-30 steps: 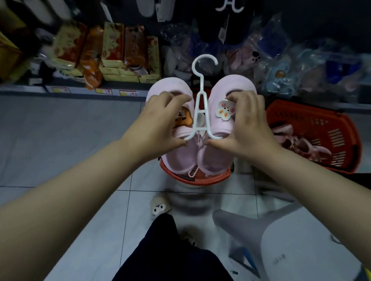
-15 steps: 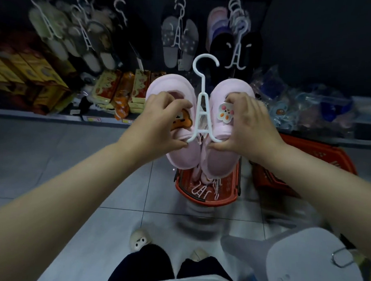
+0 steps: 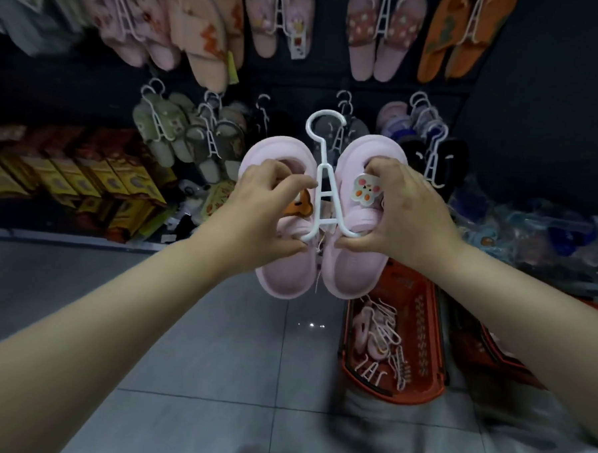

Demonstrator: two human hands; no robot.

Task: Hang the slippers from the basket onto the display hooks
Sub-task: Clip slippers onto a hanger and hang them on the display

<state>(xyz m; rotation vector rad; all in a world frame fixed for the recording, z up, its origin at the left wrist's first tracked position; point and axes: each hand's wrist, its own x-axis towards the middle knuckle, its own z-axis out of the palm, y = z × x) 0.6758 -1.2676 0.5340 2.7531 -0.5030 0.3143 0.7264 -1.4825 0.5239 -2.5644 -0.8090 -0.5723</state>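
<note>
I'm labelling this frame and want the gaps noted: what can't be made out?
Head view:
- Orange charm on the left pink slipper: half covered by the left hand.
- Display hooks: lost in the dark behind the hung slippers.
- Top-left slippers: blurred.
- Second orange basket: covered by the right forearm.

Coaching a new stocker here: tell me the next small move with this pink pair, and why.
Probably lift the pink slippers up and forward to the display wall. The left hand and right hand both grip them, they sit on the white hanger, and its hook stands upright, catching nothing yet.
</note>
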